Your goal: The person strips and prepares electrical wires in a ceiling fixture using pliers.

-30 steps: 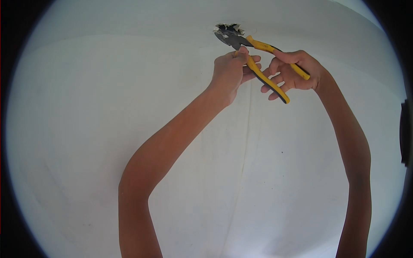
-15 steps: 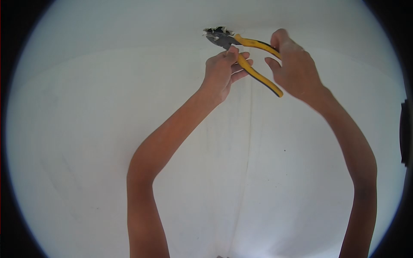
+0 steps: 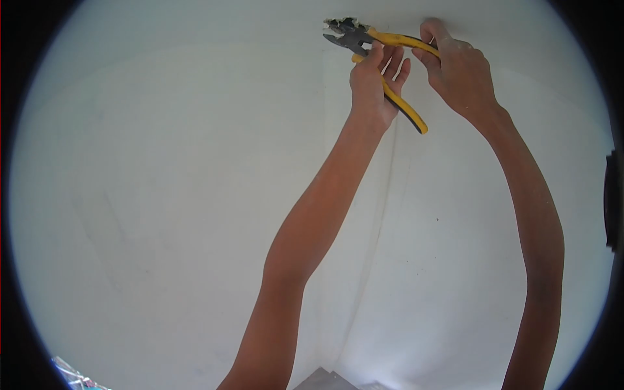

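Note:
A pair of pliers with yellow and black handles (image 3: 406,112) is held up against the white surface, its dark jaws (image 3: 348,38) spread at a ragged hole (image 3: 346,23). My left hand (image 3: 378,81) grips the lower handle near the pivot, its thumb on the tool and its other fingers behind the handle. The end of the upper handle sits between the thumb and bent fingers of my right hand (image 3: 461,71). The two handles are wide apart.
White surface (image 3: 195,162) surrounds both arms, with a thin line or seam (image 3: 376,240) running down it. Grey angular shapes (image 3: 322,379) show at the bottom edge. Something shiny (image 3: 75,376) is at the bottom left, and a dark object (image 3: 611,201) at the right edge.
Both hands and the pliers now appear higher in view. My left hand has also shifted right, and my right thumb has closed onto the upper handle. Grey shapes have come into view below.

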Demonstrator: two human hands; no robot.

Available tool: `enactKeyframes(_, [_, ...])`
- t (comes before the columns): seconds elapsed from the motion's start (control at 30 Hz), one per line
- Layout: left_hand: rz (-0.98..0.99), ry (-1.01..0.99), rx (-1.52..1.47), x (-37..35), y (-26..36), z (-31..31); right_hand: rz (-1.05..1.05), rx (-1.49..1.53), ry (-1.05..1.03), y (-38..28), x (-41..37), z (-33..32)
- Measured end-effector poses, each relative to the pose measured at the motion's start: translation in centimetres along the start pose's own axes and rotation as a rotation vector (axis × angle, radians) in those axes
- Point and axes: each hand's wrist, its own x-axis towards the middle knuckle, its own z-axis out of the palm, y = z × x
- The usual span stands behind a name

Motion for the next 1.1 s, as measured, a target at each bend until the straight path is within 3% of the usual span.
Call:
enactKeyframes(0.07, [-0.013,-0.155,0.088,0.2,0.3,-0.3,-0.011,-0.005,0.03,0.1,0.1,0.1])
enactKeyframes(0.2, [-0.016,-0.247,0.049,0.2,0.7,-0.2,-0.019,-0.055,0.04,0.1,0.3,0.3])
enactKeyframes(0.27, [0.018,-0.256,0.056,0.2,0.4,0.0,-0.226,-0.169,0.254,0.0,-0.1,0.5])
enactKeyframes(0.3, [0.025,-0.253,0.055,0.2,0.4,0.1,-0.232,-0.166,0.254,-0.8,-0.6,-0.1])
enactKeyframes(0.4, [0.039,-0.26,0.069,0.2,0.2,0.3,-0.187,-0.22,0.085,-3.8,-2.0,-2.3])
enactKeyframes(0.47, [0.036,-0.179,0.078,0.3,-0.1,0.5,-0.079,-0.254,-0.238,-4.6,-2.4,-3.1])
enactKeyframes(0.5, [0.032,-0.177,0.07,0.4,-0.2,0.3,-0.08,-0.261,-0.245,-4.3,-2.7,-2.8])
enactKeyframes(0.57, [-0.04,-0.278,-0.056,1.4,-0.2,-0.2,-0.259,-0.462,0.014,-3.1,-2.8,-1.0])
enactKeyframes(0.7, [-0.028,-0.244,-0.108,1.8,-0.9,-0.5,-0.241,-0.607,0.046,-3.3,-3.1,0.8])
enactKeyframes(0.77, [-0.047,-0.362,-0.08,2.3,-1.0,-1.2,-0.213,-0.541,0.228,-3.4,-2.8,1.4])
enactKeyframes(0.9, [-0.057,-0.344,-0.218,1.9,-1.0,-0.5,-0.147,-0.42,0.233,-3.6,-1.8,1.0])
enactKeyframes(0.97, [0.0,-0.477,-0.258,2.2,-1.0,-0.3,-0.106,-0.415,0.078,-3.2,-1.3,1.0])
enactKeyframes(1.1, [-0.04,-0.428,-0.263,3.4,-1.2,-1.3,-0.068,-0.4,0.032,-4.4,-2.2,1.1])
